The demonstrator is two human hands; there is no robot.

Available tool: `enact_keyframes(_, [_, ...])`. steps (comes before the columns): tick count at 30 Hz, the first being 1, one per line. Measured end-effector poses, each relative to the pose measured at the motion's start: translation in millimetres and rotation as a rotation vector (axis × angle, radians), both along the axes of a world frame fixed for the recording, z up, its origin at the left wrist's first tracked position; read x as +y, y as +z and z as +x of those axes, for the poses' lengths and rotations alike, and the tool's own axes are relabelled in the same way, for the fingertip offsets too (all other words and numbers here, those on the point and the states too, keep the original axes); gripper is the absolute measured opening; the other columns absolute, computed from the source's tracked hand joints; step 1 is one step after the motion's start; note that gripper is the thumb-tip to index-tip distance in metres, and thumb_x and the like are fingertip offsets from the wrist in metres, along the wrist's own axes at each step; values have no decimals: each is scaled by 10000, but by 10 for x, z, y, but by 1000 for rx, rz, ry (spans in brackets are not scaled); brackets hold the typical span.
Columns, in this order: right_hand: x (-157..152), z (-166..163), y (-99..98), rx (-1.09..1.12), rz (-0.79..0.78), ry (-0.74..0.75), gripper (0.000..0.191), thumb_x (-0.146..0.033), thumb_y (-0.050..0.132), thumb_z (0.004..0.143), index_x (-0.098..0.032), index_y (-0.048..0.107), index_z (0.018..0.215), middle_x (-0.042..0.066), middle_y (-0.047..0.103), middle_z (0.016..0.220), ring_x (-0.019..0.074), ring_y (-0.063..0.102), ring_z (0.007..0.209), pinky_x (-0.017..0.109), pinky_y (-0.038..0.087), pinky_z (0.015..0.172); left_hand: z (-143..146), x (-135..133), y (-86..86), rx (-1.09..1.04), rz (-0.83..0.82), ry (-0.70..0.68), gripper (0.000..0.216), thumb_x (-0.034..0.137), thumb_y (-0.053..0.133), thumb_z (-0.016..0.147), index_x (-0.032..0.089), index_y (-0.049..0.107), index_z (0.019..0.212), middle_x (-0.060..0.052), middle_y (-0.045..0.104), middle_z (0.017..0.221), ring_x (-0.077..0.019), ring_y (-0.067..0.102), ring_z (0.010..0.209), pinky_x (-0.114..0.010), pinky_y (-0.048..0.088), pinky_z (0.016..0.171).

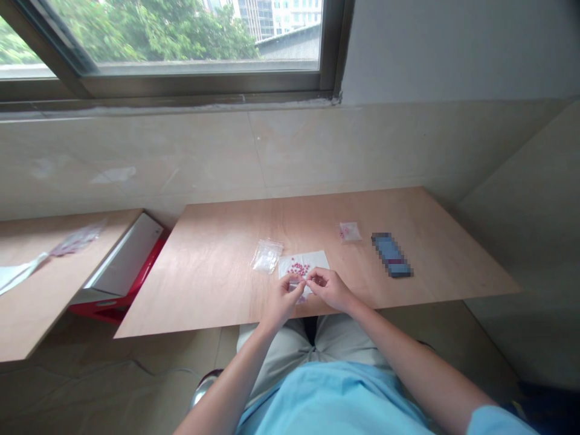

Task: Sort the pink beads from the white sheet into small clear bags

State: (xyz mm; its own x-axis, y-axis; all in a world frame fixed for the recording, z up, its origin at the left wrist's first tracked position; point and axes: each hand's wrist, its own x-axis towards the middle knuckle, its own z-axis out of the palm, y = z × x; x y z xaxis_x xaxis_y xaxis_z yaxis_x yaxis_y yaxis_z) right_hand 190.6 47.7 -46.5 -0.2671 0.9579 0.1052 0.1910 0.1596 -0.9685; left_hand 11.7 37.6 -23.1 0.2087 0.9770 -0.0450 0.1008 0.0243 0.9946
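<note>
My left hand (pixel 289 294) and my right hand (pixel 330 286) meet fingertip to fingertip over the near edge of a white sheet (pixel 319 260). Both are closed in a pinch; whatever lies between the fingers is too small to make out. Several small red pieces (pixel 299 267) are scattered on the sheet just beyond my fingers. Below my fingertips, a bit of clear plastic with pinkish pieces (pixel 303 296) shows, partly hidden by the hands. Left of the sheet lies a pile of clear plastic bags (pixel 267 255).
Toward the back of the wooden table (pixel 217 290) rests a small clear bag with red pieces (pixel 348 231). A phone-like, pixelated object (pixel 392 255) lies at the right. Another table (pixel 27 314) on the left carries plastic bags (pixel 79 238), with a red stool (pixel 102 311) beneath.
</note>
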Motion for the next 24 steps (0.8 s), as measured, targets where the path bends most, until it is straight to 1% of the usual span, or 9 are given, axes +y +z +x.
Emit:
enact_keyframes(4, [5,-1,-2,12,5,5,184,-363,607,912,-193,672,881,-1,622,760,130,522,625,238,414,579,-1,4,11,0,-11,-16,296,447,663,889,152,679,908,-44,679,822,-162,644,698,-258,536,629])
enact_keyframes(6, [13,4,1,20,0,-2,193,-373,607,908,-193,671,875,3,627,766,133,521,629,241,416,579,0,10,12,-7,-8,-23,296,451,654,896,158,677,924,-46,682,841,-166,649,714,-266,539,645])
enact_keyframes(9, [25,24,9,23,-13,-28,203,-385,612,895,-192,654,851,-2,610,732,134,519,617,240,415,566,-6,23,-2,-25,33,21,283,447,657,893,166,669,928,-47,680,888,-169,643,775,-271,539,691])
enact_keyframes(12, [22,48,17,22,-18,-47,190,-372,608,890,-193,634,832,-14,589,696,132,524,605,239,410,563,-25,32,-14,-13,83,74,261,424,669,889,163,667,906,-42,669,882,-161,624,801,-261,522,716])
enact_keyframes(17, [-17,47,36,9,-22,-45,165,-349,608,893,-196,634,839,-19,586,684,129,515,595,238,388,557,-38,9,9,2,118,54,261,420,663,895,160,675,879,-35,662,862,-156,617,783,-261,512,700])
enact_keyframes(21, [-43,22,67,9,-2,-15,179,-369,628,890,-193,657,870,-17,595,706,116,470,567,236,356,538,-15,-31,16,-8,92,22,273,428,662,900,156,679,884,-35,669,855,-148,631,745,-253,514,673])
enact_keyframes(24, [-48,12,80,10,13,-20,197,-383,628,891,-192,667,864,-7,615,734,118,473,574,238,359,543,-1,-42,-1,-23,57,19,296,451,669,892,156,681,888,-38,677,850,-151,636,723,-257,522,660])
